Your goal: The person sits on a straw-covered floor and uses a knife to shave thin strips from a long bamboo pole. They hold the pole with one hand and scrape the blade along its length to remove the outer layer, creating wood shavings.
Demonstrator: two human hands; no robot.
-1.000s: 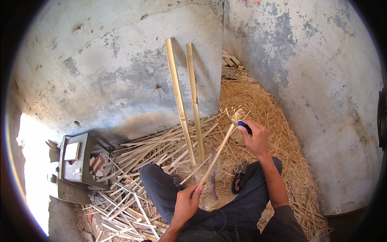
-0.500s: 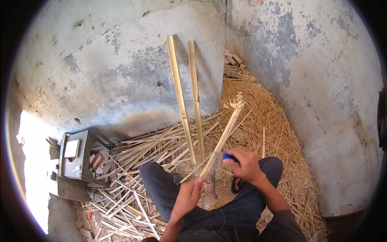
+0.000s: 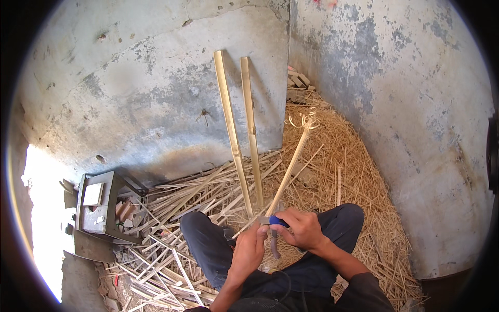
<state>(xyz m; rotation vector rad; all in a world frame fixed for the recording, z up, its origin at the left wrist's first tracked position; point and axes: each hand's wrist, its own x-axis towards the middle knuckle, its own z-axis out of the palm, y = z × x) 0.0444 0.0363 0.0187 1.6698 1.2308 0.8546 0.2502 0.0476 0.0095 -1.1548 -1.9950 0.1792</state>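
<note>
The left hand [image 3: 248, 249] grips the low end of a thin bamboo strip [image 3: 292, 161] slanting upward; the right hand [image 3: 304, 229] closes on a blue-handled knife [image 3: 275, 222]. The strip looks light, springy, splintery; best held low.

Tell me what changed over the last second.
The right hand, gripping the blue-handled knife, came down the bamboo strip from near its curled tip to its base, ending beside the left hand. The left hand kept holding the strip's lower end. The two bamboo slats against the wall stayed put.
</note>
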